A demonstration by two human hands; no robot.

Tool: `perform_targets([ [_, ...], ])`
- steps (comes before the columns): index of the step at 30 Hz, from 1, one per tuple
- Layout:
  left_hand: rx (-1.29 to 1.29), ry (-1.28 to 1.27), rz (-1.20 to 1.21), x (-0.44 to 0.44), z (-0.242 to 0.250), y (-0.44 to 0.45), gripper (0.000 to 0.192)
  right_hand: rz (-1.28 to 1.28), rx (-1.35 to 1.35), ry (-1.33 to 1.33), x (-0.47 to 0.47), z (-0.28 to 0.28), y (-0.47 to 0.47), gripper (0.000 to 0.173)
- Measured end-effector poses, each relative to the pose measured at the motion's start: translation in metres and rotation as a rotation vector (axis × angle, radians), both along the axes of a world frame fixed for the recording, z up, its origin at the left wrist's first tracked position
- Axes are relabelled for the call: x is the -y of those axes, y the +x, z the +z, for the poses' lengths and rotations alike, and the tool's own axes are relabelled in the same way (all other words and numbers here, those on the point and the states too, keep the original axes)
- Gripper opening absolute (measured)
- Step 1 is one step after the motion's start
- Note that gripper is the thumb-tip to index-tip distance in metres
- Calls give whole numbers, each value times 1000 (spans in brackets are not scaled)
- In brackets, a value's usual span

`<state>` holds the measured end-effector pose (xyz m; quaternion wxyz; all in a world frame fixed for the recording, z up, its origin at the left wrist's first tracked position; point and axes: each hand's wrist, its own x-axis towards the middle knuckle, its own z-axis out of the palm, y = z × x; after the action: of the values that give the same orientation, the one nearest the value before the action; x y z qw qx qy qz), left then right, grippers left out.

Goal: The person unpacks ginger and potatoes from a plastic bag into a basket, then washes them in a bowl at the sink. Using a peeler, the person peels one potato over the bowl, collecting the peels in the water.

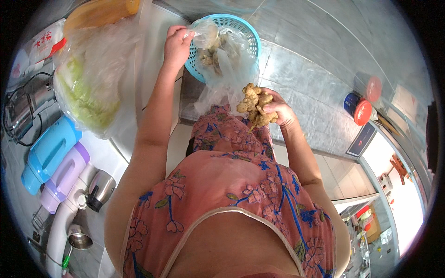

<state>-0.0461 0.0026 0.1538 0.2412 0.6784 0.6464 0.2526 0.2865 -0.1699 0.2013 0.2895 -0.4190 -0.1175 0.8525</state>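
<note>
My right hand (282,108) grips a large knobbly piece of ginger root (255,104) in front of my lap. Farther ahead, my left hand (178,41) pinches the edge of a clear plastic bag (205,33) at the left rim of a blue perforated plastic basket (256,38). Inside the basket, more brownish root pieces (208,57) show partly through the plastic. A crumpled translucent bag (231,73) spreads over the near side of the basket and hangs down towards my knees. It hides part of the basket's contents.
To my left lie a plastic bag of leafy green vegetable (87,93), a blue thermos jug (52,153), a purple thermos jug (66,177) and a steel kettle (102,186). A red-lidded tub (361,111) stands at the right, near a dark mat (361,140) by a doorway.
</note>
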Motion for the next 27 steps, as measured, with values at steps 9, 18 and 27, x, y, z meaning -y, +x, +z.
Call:
perform_targets([
  [9,-133,-29,37,81,-45,-17,44,-280,-302,-33,24,4,1,84],
  [18,1371,-1395,414,148,26,78,38,284,-295,96,21,25,-74,70],
  [27,-309,-527,-207,20,30,-6,33,110,-235,-8,27,21,-52,72],
])
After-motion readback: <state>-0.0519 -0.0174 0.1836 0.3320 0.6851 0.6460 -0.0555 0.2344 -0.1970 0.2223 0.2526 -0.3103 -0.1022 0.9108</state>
